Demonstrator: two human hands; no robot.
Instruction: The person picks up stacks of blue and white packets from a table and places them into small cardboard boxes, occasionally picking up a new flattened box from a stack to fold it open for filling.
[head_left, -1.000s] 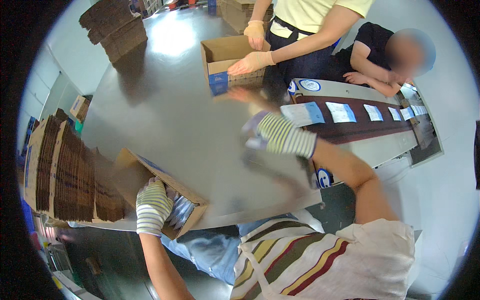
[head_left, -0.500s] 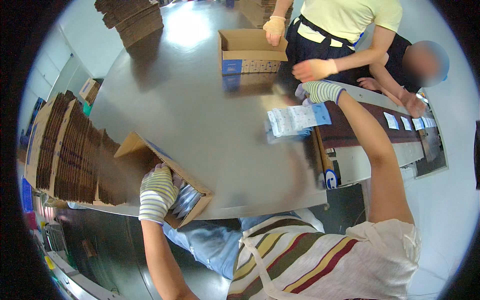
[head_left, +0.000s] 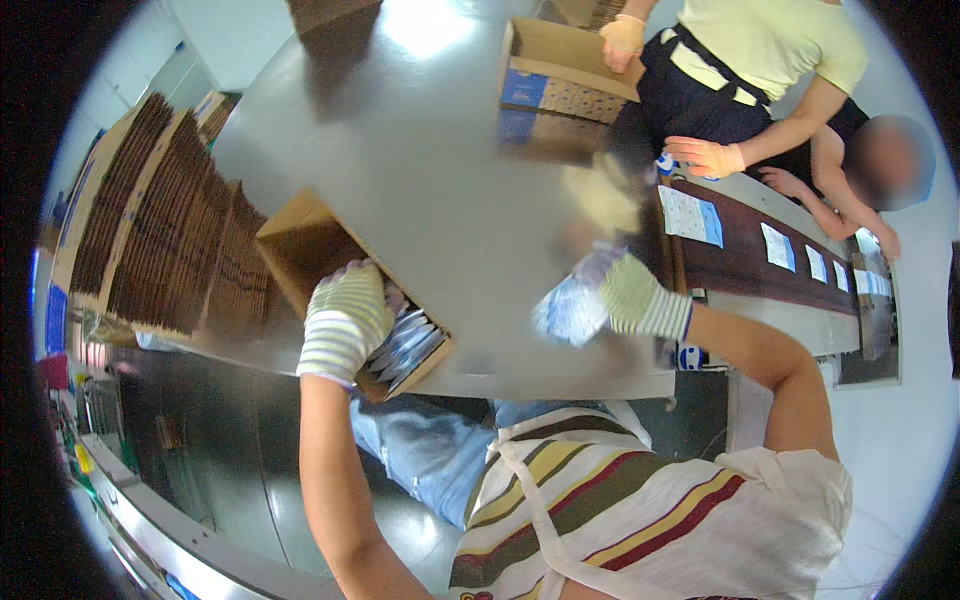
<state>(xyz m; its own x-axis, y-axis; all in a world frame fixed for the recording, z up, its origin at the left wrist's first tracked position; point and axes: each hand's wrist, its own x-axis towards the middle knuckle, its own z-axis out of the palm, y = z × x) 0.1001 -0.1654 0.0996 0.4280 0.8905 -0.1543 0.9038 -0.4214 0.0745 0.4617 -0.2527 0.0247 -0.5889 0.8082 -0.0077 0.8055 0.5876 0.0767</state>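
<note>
Holding blue-white pouches point(head_left: 568, 310), right hand point(head_left: 628, 288), left hand point(head_left: 348, 318) inside cardboard box point(head_left: 303, 240) part-filled with packets point(head_left: 406, 344), grip unclear

The box point(head_left: 307, 235) around the left hand point(head_left: 348, 315) is matt cardboard, the packets point(head_left: 412, 343) beside it look glossy, and the tabletop point(head_left: 440, 200) beyond is smooth, shiny metal.

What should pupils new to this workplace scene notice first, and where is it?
Probably the striped-gloved right hand, holding blurred blue-and-white packets over the shiny metal table. The gloved left hand stands out too, reaching into an open cardboard box at the table's near edge. After that, perhaps the tall stack of flattened cartons on the left and the dark red conveyor belt on the right.
</note>
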